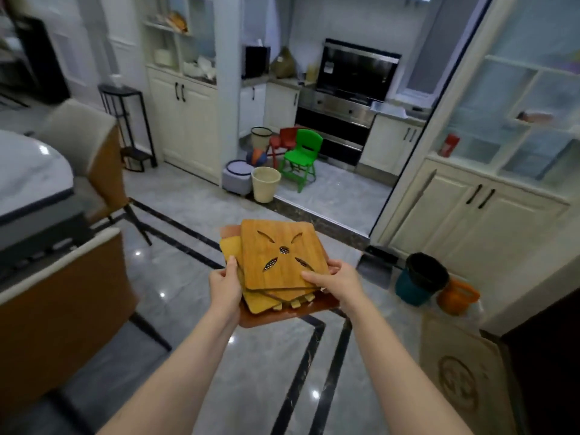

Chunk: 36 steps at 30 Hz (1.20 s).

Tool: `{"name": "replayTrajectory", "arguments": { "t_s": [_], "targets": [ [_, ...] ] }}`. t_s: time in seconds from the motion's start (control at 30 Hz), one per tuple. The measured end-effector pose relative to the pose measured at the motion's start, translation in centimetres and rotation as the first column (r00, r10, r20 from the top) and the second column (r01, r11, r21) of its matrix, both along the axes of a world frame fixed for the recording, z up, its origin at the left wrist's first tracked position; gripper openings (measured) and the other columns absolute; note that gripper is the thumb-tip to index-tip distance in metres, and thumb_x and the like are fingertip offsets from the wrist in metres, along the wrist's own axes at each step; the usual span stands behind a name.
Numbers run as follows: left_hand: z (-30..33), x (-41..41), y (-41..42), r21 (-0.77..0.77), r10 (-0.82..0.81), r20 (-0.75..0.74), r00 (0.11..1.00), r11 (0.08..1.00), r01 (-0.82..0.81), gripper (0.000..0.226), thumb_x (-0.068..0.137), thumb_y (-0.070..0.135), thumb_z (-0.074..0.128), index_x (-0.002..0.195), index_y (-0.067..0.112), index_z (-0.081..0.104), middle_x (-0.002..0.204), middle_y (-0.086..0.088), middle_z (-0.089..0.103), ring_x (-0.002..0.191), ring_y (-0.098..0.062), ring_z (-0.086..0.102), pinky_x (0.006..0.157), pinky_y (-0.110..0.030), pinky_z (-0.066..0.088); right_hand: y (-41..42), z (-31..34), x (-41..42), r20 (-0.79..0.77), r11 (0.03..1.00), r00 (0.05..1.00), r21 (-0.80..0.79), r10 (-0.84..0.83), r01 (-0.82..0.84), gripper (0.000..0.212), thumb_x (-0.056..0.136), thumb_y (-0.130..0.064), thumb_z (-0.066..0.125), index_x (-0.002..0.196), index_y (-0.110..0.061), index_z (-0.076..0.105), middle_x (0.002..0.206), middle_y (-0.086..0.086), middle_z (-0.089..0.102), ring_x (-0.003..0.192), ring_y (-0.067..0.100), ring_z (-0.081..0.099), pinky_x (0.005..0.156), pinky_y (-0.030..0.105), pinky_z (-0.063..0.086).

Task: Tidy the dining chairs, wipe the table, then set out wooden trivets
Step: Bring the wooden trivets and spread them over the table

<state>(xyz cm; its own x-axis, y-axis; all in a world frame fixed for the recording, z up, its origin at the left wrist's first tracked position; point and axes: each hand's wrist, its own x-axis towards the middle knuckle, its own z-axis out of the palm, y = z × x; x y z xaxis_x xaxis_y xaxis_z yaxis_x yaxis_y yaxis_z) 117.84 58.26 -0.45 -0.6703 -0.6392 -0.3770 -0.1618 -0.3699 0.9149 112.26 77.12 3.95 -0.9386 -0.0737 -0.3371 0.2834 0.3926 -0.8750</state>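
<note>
- Both our hands hold a stack of wooden trivets [282, 262] out in front of us, above the grey tiled floor [194, 277].
- Our left hand [224, 288] grips the stack's left edge, thumb on top and fingers curled beneath.
- Our right hand [337, 282] grips the right edge, thumb pressed on the top trivet (the one with leaf-shaped cut-outs).
- We see the trivets fanned unevenly, resting on a reddish-brown board [282, 315] at the bottom.
- We have the dining table [28, 174] at far left, with two chairs [91, 158] beside it.
- Ahead stands a green plastic chair [303, 155] near a cream bin [265, 183].
</note>
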Motion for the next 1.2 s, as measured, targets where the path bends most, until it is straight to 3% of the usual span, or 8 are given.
{"name": "replayTrajectory", "arguments": {
  "t_s": [0.07, 0.23, 0.57, 0.73, 0.9, 1.0, 1.1, 1.2],
  "targets": [
    [-0.3, -1.1, -2.3, 0.017, 0.040, 0.019, 0.999, 0.999, -0.041, 0.037, 0.096, 0.044, 0.047, 0.094, 0.008, 0.048, 0.094, -0.009, 0.058, 0.090, -0.022, 0.059, 0.082, -0.041, 0.052, -2.5, -0.1, -2.4, 0.034, 0.998, 0.998, -0.025, 0.055, -0.054, 0.084, 0.059, -0.033, 0.089, 0.128, -0.012, 0.047, 0.116, 0.003, 0.058, 0.100, 0.018, 0.057, 0.068, 0.025, 0.046],
    [-0.8, -4.5, -8.5, 0.012, 0.175, 0.012, 0.985, 0.984, -0.175, 0.039, 0.097, 0.041, 0.046, 0.105, 0.003, 0.047, 0.104, -0.013, 0.057, 0.098, -0.026, 0.057, 0.079, -0.039, 0.048, -9.4, -0.7, -8.0, 0.084, 0.984, 0.980, -0.025, 0.180, -0.178, 0.076, 0.060, -0.034, 0.089, 0.121, -0.016, 0.046, 0.115, 0.002, 0.056, 0.102, 0.021, 0.057, 0.068, 0.027, 0.048],
    [-0.6, -11.5, -22.1, -0.021, 0.290, 0.001, 0.957, 0.957, -0.290, 0.037, 0.098, 0.042, 0.044, 0.109, 0.006, 0.044, 0.106, -0.010, 0.055, 0.099, -0.023, 0.054, 0.076, -0.035, 0.044, -24.3, -1.5, -17.9, 0.101, 0.943, 0.938, -0.015, 0.332, -0.332, 0.085, 0.057, -0.039, 0.090, 0.126, -0.016, 0.045, 0.119, 0.003, 0.057, 0.105, 0.022, 0.058, 0.085, 0.038, 0.054],
    [-1.3, -14.4, -27.4, -0.004, 0.368, -0.007, 0.930, 0.930, -0.368, 0.039, 0.097, 0.044, 0.045, 0.112, 0.007, 0.043, 0.103, -0.006, 0.054, 0.094, -0.019, 0.054, 0.064, -0.028, 0.042, -30.6, -1.6, -22.4, 0.078, 0.902, 0.899, -0.026, 0.432, -0.431, 0.080, 0.059, -0.036, 0.089, 0.125, -0.015, 0.047, 0.114, 0.002, 0.057, 0.096, 0.015, 0.056, 0.063, 0.024, 0.046],
    [-1.8, -17.7, -32.3, -0.013, 0.503, 0.003, 0.865, 0.864, -0.503, 0.035, 0.097, 0.041, 0.045, 0.109, 0.008, 0.043, 0.097, -0.003, 0.053, 0.090, -0.016, 0.053, 0.071, -0.030, 0.043, -37.6, -2.3, -27.6, 0.096, 0.842, 0.838, -0.002, 0.537, -0.539, 0.072, 0.061, -0.035, 0.088, 0.117, -0.016, 0.047, 0.116, 0.003, 0.055, 0.099, 0.018, 0.055, 0.072, 0.029, 0.049],
    [-1.9, -19.9, -35.0, -0.022, 0.569, 0.006, 0.823, 0.822, -0.568, 0.036, 0.098, 0.042, 0.044, 0.108, 0.008, 0.043, 0.094, -0.002, 0.053, 0.090, -0.017, 0.053, 0.069, -0.031, 0.044, -41.7, -2.1, -30.7, 0.068, 0.774, 0.773, 0.012, 0.631, -0.633, 0.060, 0.068, -0.036, 0.084, 0.110, -0.020, 0.043, 0.107, -0.001, 0.052, 0.095, 0.016, 0.054, 0.064, 0.024, 0.047],
    [-1.8, -22.1, -37.4, -0.013, 0.636, 0.014, 0.771, 0.771, -0.636, 0.043, 0.097, 0.045, 0.044, 0.110, 0.004, 0.045, 0.102, -0.008, 0.058, 0.096, -0.023, 0.057, 0.081, -0.039, 0.049, -45.5, -2.0, -34.4, -0.011, 0.729, 0.729, 0.027, 0.684, -0.684, 0.052, 0.075, -0.047, 0.075, 0.110, -0.018, 0.050, 0.101, -0.003, 0.055, 0.092, 0.014, 0.056, 0.061, 0.022, 0.044],
    [-1.6, -23.7, -39.4, 0.011, 0.688, 0.007, 0.726, 0.726, -0.688, 0.051, 0.097, 0.045, 0.044, 0.119, -0.001, 0.046, 0.112, -0.014, 0.058, 0.103, -0.028, 0.058, 0.081, -0.040, 0.050, -49.1, -1.9, -38.0, -0.123, 0.746, 0.736, 0.086, 0.665, -0.660, 0.043, 0.082, -0.055, 0.064, 0.105, -0.019, 0.056, 0.104, 0.000, 0.061, 0.095, 0.017, 0.058, 0.076, 0.030, 0.050]
  ]
}}
